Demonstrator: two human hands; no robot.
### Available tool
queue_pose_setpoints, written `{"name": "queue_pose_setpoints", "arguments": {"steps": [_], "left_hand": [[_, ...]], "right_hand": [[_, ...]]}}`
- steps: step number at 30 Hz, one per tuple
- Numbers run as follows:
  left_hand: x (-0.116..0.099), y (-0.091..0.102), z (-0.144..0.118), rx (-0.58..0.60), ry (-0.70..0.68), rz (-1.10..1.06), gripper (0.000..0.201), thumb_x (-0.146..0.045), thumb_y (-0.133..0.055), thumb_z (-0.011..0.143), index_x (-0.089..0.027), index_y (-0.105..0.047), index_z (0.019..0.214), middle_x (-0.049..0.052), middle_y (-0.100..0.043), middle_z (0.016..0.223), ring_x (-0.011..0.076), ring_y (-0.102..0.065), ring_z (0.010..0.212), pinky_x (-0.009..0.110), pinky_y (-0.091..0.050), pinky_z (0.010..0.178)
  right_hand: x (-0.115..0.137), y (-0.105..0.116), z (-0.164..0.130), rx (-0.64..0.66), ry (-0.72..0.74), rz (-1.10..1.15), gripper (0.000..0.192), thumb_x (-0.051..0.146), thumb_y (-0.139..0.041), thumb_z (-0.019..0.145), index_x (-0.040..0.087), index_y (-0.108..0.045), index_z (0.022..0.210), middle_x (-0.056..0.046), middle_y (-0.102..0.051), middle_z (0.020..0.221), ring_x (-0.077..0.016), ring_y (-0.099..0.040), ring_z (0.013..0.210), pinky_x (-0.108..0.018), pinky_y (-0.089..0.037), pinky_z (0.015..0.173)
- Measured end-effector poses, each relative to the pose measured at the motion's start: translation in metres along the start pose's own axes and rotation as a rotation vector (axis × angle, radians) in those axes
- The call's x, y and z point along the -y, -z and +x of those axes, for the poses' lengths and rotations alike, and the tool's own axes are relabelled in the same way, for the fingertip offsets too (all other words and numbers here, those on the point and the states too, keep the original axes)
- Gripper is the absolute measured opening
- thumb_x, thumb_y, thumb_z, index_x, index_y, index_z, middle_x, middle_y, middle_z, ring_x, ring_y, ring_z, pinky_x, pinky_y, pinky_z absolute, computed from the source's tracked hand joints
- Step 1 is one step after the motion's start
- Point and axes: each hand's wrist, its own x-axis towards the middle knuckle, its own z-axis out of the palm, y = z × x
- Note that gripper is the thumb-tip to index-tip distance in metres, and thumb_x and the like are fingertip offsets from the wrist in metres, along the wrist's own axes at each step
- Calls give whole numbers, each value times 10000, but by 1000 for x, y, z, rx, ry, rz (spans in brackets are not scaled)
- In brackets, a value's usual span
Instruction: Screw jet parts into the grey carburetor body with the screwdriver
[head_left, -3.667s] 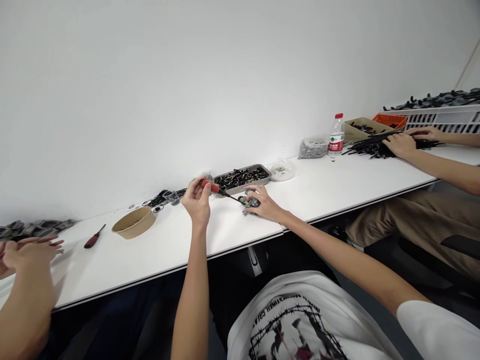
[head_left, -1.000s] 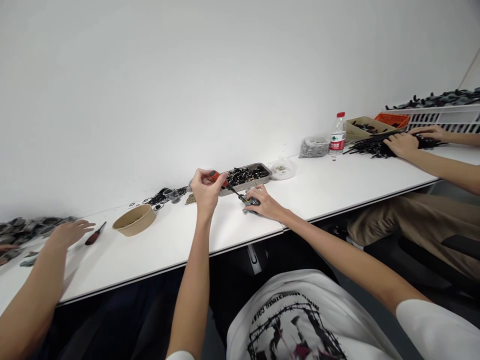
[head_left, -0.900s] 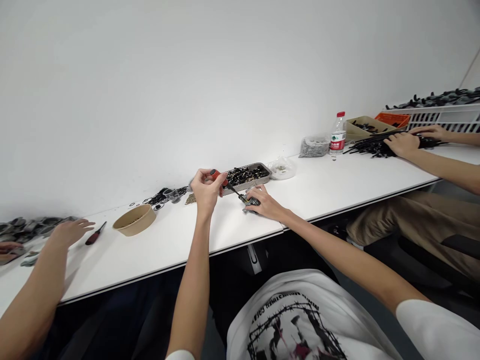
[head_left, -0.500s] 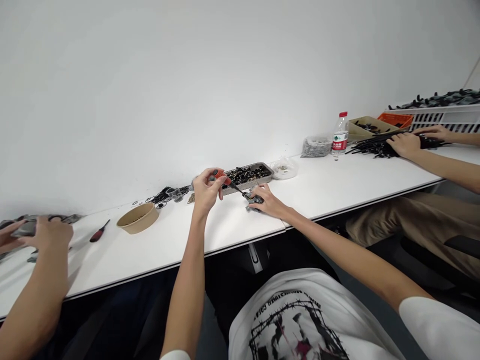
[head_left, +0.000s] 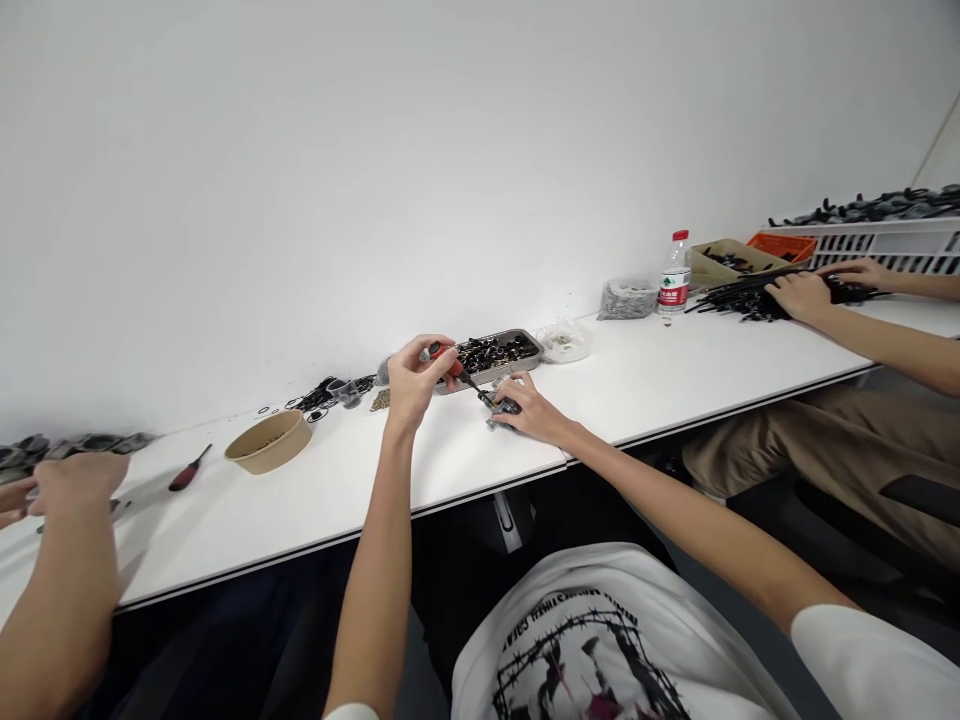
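My left hand (head_left: 414, 385) is closed around the red and black handle of a screwdriver (head_left: 453, 365). The shaft slants down to the right, and its tip meets a small grey and black part (head_left: 501, 408) on the white table. My right hand (head_left: 531, 408) grips that part and presses it to the tabletop; the fingers cover much of it. Just behind both hands stands a metal tray (head_left: 495, 371) of small black and brass-coloured pieces. Left of my left hand lies a small heap of brass-coloured bits (head_left: 381, 400).
A paper bowl (head_left: 268, 446), a second screwdriver (head_left: 189, 468) and black rings (head_left: 319, 398) lie to the left, near a co-worker's hands (head_left: 75, 480). Rightward are a plastic bag (head_left: 564, 342), a bottle (head_left: 674, 275) and another person's hands (head_left: 802, 292) on black strips (head_left: 742, 296).
The view has shifted slightly. My hands keep the screwdriver on the grey and black part, almost unmoved. The co-worker's hand at the left has changed position over the grey pieces.
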Motion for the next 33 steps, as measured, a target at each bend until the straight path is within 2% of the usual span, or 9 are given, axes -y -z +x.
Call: {"name": "queue_pose_setpoints", "arguments": {"steps": [4, 8, 11, 16, 21, 27, 33], "left_hand": [[6, -5, 3, -98, 5, -44, 284, -335, -813, 690, -196, -610, 831, -6, -651, 606, 141, -574, 419, 260, -442, 363], [15, -6, 4, -134, 16, -93, 361, -372, -810, 696, -206, -492, 733, -18, -648, 573, 110, -503, 344, 248, -401, 332], [17, -4, 4, -153, 11, -92, 353, -381, -802, 708, -198, -503, 743, -12, -658, 584, 93, -473, 322, 239, -383, 325], [15, 2, 2, -83, -16, -95, 298, -376, -785, 735, -168, -581, 798, 14, -680, 622, 95, -466, 300, 249, -379, 324], [13, 13, -2, -50, -45, -52, 303, -389, -764, 764, -130, -666, 888, 62, -724, 791, 115, -582, 403, 269, -497, 434], [17, 21, -6, 19, -60, -68, 277, -365, -726, 812, -138, -682, 965, 72, -709, 882, 115, -609, 465, 270, -509, 502], [17, 20, -3, 32, -8, -126, 253, -359, -698, 826, -142, -671, 953, 71, -712, 852, 121, -604, 475, 283, -521, 520]], "right_hand": [[-2, -2, 0, -13, 18, -2, 206, 287, -736, 839, 227, -591, 972, -53, -639, 1041, -293, -430, 1128, -500, -366, 1059], [-2, -2, 0, -15, 40, -5, 194, 292, -728, 845, 224, -597, 971, -56, -642, 1040, -292, -430, 1124, -494, -374, 1041], [-3, -2, 0, -25, 59, -10, 197, 287, -733, 840, 220, -594, 963, -59, -644, 1029, -290, -426, 1111, -484, -380, 1023], [-4, -3, 0, -40, 106, -38, 205, 270, -735, 843, 205, -576, 954, -61, -643, 1020, -291, -427, 1094, -491, -360, 1039], [-5, -4, 0, -37, 112, -51, 205, 272, -730, 849, 196, -571, 952, -60, -637, 992, -285, -445, 1076, -500, -354, 1039], [-2, -2, 0, -39, 81, -35, 192, 261, -734, 843, 199, -584, 946, -65, -640, 991, -293, -433, 1093, -497, -365, 1022], [-3, -3, 0, -21, 27, 6, 209, 252, -749, 829, 205, -585, 950, -66, -640, 1034, -301, -420, 1127, -490, -378, 1020]]}}
